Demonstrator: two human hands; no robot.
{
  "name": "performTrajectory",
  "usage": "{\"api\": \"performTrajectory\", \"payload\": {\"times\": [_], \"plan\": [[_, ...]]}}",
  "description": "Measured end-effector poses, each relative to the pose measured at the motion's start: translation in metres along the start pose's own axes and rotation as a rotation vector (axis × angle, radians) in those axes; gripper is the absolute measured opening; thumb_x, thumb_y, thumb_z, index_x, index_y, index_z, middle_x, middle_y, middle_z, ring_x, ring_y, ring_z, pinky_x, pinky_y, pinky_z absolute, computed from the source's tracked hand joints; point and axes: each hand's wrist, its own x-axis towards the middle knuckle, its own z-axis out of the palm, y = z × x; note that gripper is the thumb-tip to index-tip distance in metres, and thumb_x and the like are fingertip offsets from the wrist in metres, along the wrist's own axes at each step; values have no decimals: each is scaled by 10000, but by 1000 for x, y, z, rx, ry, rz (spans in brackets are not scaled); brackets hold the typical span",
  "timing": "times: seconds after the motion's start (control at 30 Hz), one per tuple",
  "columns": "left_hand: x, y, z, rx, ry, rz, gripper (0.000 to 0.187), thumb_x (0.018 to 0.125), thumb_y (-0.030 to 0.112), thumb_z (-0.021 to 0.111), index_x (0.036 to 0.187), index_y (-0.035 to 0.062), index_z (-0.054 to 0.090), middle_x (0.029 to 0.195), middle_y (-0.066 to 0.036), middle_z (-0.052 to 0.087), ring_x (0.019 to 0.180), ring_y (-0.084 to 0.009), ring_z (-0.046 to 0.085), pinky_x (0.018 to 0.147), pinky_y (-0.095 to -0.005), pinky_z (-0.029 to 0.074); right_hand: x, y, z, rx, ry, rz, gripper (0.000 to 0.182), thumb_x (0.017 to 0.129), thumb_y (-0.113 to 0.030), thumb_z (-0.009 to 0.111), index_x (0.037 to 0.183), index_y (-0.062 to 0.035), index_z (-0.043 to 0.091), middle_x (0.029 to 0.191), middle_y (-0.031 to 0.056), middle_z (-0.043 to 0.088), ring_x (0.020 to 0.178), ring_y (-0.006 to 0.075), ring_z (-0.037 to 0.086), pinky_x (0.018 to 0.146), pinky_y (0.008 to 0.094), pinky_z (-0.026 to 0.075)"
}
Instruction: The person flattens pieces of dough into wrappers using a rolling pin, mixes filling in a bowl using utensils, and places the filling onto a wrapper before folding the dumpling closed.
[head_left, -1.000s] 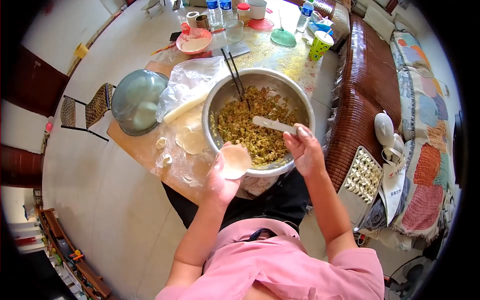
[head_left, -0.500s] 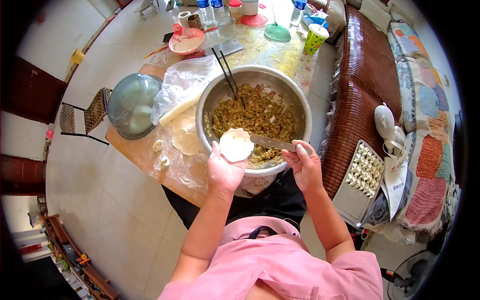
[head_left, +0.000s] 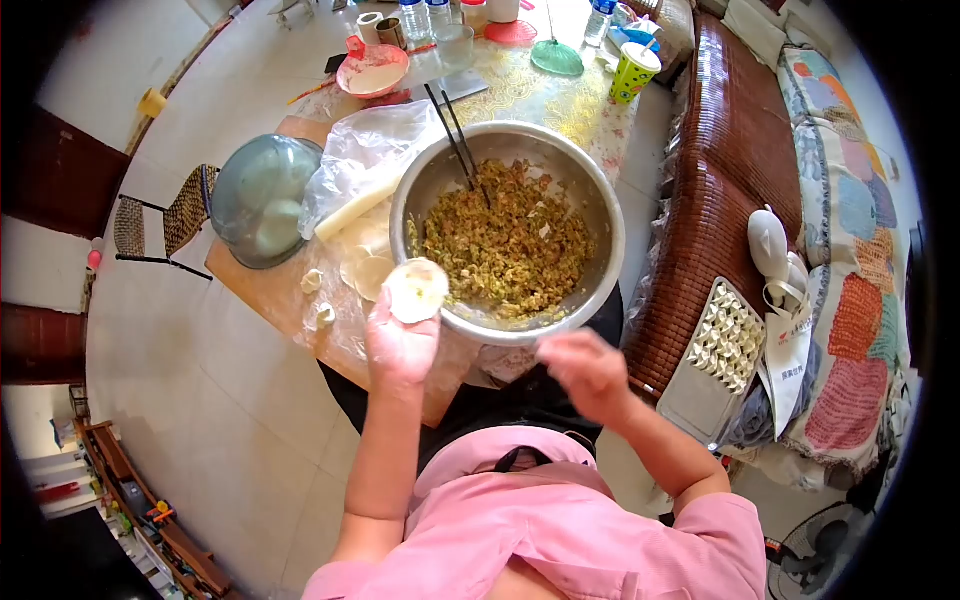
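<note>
My left hand (head_left: pixel 404 350) holds a round dumpling wrapper (head_left: pixel 417 291) flat on its fingers, by the bowl's left rim. A faint yellowish patch shows on the wrapper's middle. My right hand (head_left: pixel 585 372) is smeared by motion just below the bowl's lower right rim. Its fingers are blurred, and no spatula can be made out in it. The large metal bowl (head_left: pixel 607 185) contains chopped brown-green filling (head_left: pixel 510 245). A pair of black chopsticks (head_left: pixel 455 135) stands in the filling, leaning on the far rim.
Left of the bowl are a wooden board (head_left: pixel 235 275) with floury wrappers (head_left: pixel 366 272), dough bits, a rolling pin (head_left: pixel 350 212), a plastic bag (head_left: pixel 355 150) and a covered dough bowl (head_left: pixel 262 205). On the brown sofa (head_left: pixel 735 150) lies a tray of dumplings (head_left: pixel 727 345).
My left hand has moved left with the wrapper. My right hand has dropped slightly away from it, and the metal spatula it held over the bowl no longer shows.
</note>
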Motion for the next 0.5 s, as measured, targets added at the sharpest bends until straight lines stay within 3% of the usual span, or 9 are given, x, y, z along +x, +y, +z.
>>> {"api": "performTrajectory", "payload": {"times": [0.03,0.17,0.3,0.37,0.43,0.5], "plan": [[-3,8,-7,25,-32,-8,412,974,253,419,1289,-13,438,1291,-167,524,1202,-306,495,1036,-464,382,8,8,-6,-70,94,29,221,844,-5,612,1053,-51,669,990,123,647,907,226,631,792,303,514],[-20,5,-28,117,91,-29,371,974,250,437,1272,29,460,1253,-124,550,1155,-282,524,984,-447,424,37,55,-2,130,74,311,183,884,-30,570,1047,-21,653,930,107,648,844,202,627,743,283,489],[-38,-11,-46,193,246,-75,357,980,261,432,1261,43,463,1247,-107,549,1150,-266,527,975,-432,432,55,71,7,-25,-68,174,174,877,-63,583,1030,-30,660,916,117,646,816,227,638,723,298,497],[-43,-17,-56,190,272,-74,363,990,257,408,1276,37,446,1262,-119,538,1167,-277,518,998,-449,420,58,72,8,-18,-107,233,172,869,-58,584,1019,-44,668,924,118,654,807,244,639,717,304,501],[-42,-25,-71,168,308,-101,375,988,245,405,1298,35,425,1283,-126,517,1183,-280,505,1003,-434,415,59,72,9,-40,-196,319,163,877,-37,590,1018,-7,667,918,99,665,828,162,627,763,265,488],[-41,-33,-79,147,277,-123,375,991,232,398,1302,23,419,1286,-136,511,1197,-286,496,1020,-443,403,55,75,12,11,-185,363,156,879,-37,592,1011,-8,671,915,89,671,826,148,623,762,261,487]]}}
